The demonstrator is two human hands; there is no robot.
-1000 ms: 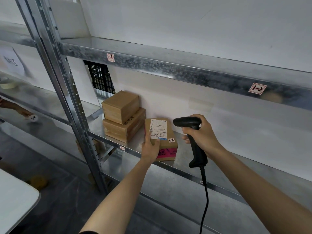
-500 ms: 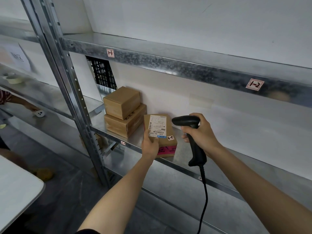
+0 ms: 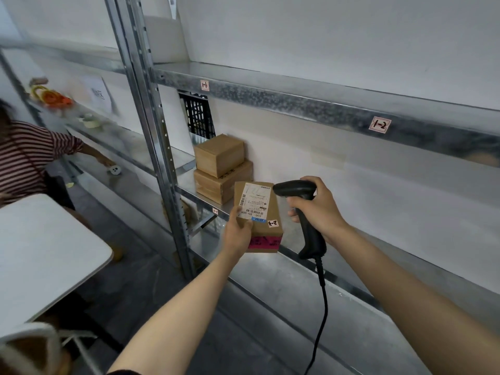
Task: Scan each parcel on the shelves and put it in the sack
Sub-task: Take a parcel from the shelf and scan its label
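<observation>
Fingers (image 3: pixel 244 224) of your left hand (image 3: pixel 238 236) pinch the parcel (image 3: pixel 273 212); your right hand (image 3: pixel 318 212) grips the scanner (image 3: pixel 293 189). Aim squarely at the label (image 3: pixel 255 201).

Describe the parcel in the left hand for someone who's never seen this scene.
On the metal rack's middle shelf, two plain brown boxes sit stacked by the upright. Right of them, the left hand holds a parcel beside the black scanner in the right hand. Only it shows a white shipping label and a pink strip on its near side.
</observation>
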